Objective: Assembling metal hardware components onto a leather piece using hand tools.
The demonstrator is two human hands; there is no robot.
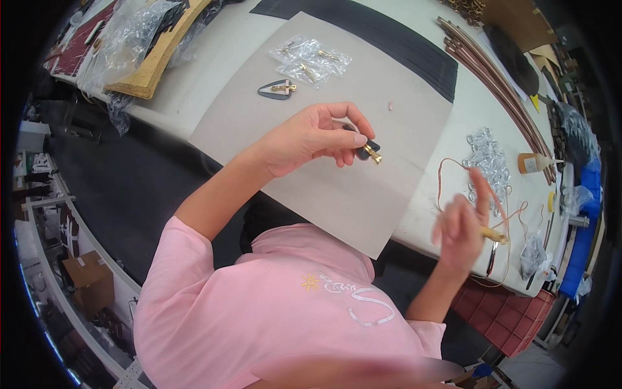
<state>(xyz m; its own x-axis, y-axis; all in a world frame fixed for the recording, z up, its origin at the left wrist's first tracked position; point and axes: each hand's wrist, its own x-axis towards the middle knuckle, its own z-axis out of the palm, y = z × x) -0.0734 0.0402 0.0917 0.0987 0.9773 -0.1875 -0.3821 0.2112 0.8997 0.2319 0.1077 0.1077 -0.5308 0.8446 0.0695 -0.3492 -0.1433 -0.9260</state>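
Black-and-gold clasp piece (367,150), small and dark with a brass-coloured fitting, sits pinched between thumb and fingertips of the left hand (311,139), raised just above a grey work mat (363,201). Nearer the body, the right hand (463,227) is blurred beside the table edge, curled around a wooden-handled tool (494,235), with a thin brown cord (447,168) looping past it. The step appears to be fitting or dressing the clasp; the next move likely calls for bringing the tool tip steadily to the held piece. Beyond lie a pile of clear plastic rings (487,159), a small glue bottle (536,163), a finished dark tag (277,90), bagged fittings (311,59) and long brown strips (492,71).
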